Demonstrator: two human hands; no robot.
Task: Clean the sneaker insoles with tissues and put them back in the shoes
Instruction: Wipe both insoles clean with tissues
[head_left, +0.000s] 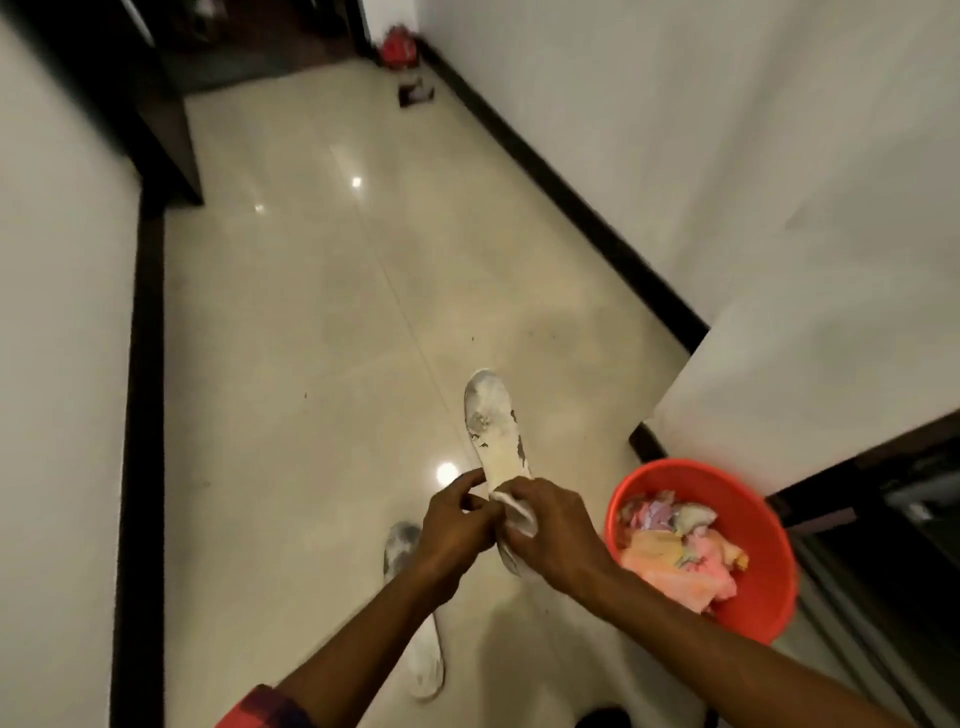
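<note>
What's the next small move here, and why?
Probably wipe the crumpled white tissue, held by the right hand, along the worn white insole toward its toe, the left hand steadying the heel end. Grey grime and dark flaking show at the forefoot; the tissue sits near the heel.

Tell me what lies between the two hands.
In the head view, the heel end of the held insole, with a white tissue against it, lies between the left hand and the right hand.

worn white foam insoles: 2 – held insole 12 o'clock, floor insole 7 o'clock | crumpled white tissue: 1 | round orange plastic tub: 1, 3 o'clock | hands: 2 – left hand, right hand
</note>
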